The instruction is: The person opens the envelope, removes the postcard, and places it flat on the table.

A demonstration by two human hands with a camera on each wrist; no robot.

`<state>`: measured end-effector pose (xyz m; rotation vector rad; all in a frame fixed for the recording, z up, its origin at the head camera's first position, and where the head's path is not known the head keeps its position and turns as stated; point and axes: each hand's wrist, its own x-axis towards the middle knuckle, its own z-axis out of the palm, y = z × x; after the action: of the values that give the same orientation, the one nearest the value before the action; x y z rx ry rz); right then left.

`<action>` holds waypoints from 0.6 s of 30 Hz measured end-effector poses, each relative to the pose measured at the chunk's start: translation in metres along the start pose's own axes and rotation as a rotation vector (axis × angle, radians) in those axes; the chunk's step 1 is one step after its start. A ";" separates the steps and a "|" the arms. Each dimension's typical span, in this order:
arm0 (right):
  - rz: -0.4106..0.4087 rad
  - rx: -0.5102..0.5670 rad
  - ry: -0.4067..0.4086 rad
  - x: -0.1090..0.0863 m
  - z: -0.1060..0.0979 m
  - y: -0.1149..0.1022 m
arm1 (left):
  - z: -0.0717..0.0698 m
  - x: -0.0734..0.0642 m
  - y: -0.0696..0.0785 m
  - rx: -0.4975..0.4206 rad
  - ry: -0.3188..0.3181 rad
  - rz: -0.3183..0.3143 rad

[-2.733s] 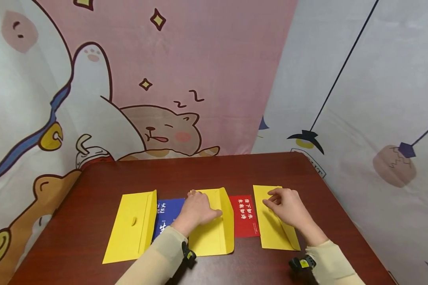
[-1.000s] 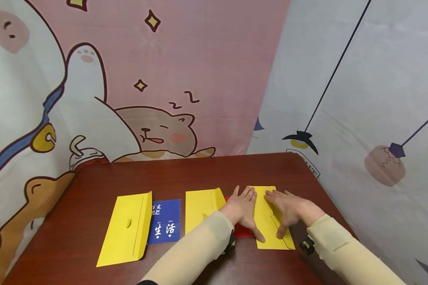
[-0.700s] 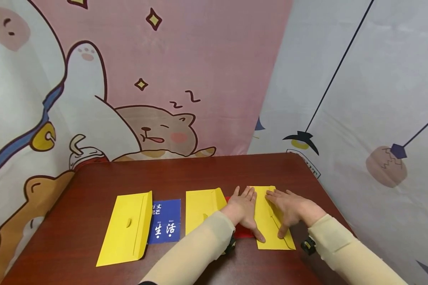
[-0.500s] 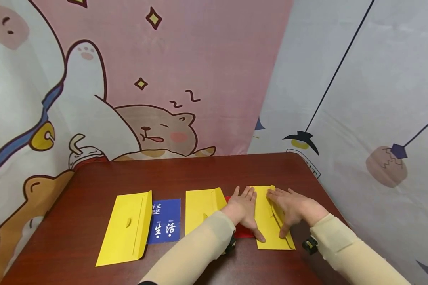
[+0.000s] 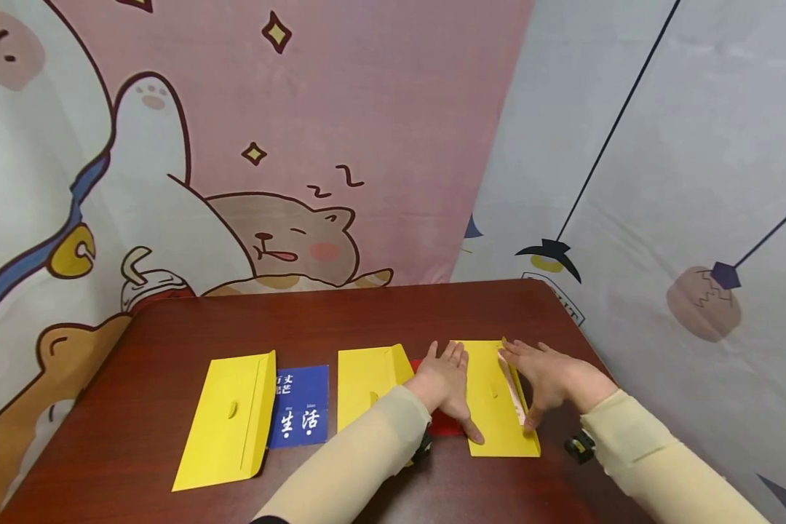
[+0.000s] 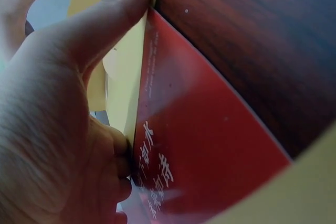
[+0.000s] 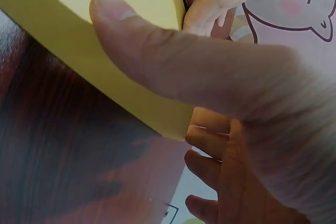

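The rightmost yellow envelope (image 5: 487,407) lies under both hands in the head view. My left hand (image 5: 444,386) rests along its left edge, fingers straight and thumb spread toward the near end. At its right side, my right hand (image 5: 553,375) touches the flap with thumb and extended fingers. The flap stands folded outward, and a pale strip (image 5: 512,386) shows at the mouth. The right wrist view has the right thumb lying across the flap (image 7: 131,95). A red card (image 6: 210,114) with white writing lies beside the left hand, mostly covered by it in the head view.
To the left lie a second yellow envelope (image 5: 367,371), partly behind the left sleeve, a blue card (image 5: 301,407) with white characters, and a third yellow envelope (image 5: 225,422). All are on a dark red-brown table (image 5: 340,320) against a cartoon-printed cloth (image 5: 393,145).
My left hand has come from the middle envelope to the right one and stayed there. My right hand has moved slightly right, and the right envelope's flap has opened outward.
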<state>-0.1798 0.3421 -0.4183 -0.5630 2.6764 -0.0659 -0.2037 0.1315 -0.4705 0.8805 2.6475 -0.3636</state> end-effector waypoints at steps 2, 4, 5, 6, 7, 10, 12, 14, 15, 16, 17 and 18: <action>0.011 0.004 -0.006 -0.001 0.000 0.002 | -0.001 0.000 0.000 -0.004 -0.004 -0.001; 0.024 0.015 -0.013 -0.002 0.000 0.003 | -0.001 -0.001 0.000 -0.007 -0.007 -0.001; 0.030 0.022 -0.017 -0.002 0.000 0.005 | -0.002 -0.001 0.000 -0.007 -0.007 -0.002; 0.034 0.028 -0.018 -0.003 0.000 0.006 | -0.002 -0.002 0.000 -0.007 -0.007 -0.002; 0.039 0.036 -0.020 -0.003 0.000 0.007 | -0.002 -0.002 0.000 -0.004 -0.008 -0.001; 0.040 0.052 -0.022 -0.005 0.001 0.010 | -0.003 -0.002 0.000 0.003 -0.009 0.000; 0.036 0.060 -0.023 -0.006 0.002 0.011 | -0.003 -0.002 0.000 0.008 -0.011 0.000; 0.038 0.070 -0.028 -0.007 0.003 0.013 | -0.003 -0.002 0.000 0.010 -0.011 0.000; 0.041 0.075 -0.030 -0.007 0.004 0.014 | -0.003 -0.002 0.000 0.011 -0.010 0.000; 0.041 0.080 -0.029 -0.007 0.005 0.015 | -0.003 -0.002 0.000 0.010 -0.010 0.000; 0.040 0.086 -0.029 -0.007 0.007 0.016 | -0.002 -0.002 0.000 0.009 -0.009 0.001; 0.038 0.095 -0.029 -0.007 0.009 0.018 | -0.002 -0.002 0.000 0.008 -0.007 0.001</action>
<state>-0.1777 0.3617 -0.4262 -0.4792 2.6391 -0.1720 -0.2025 0.1309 -0.4676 0.8814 2.6405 -0.3770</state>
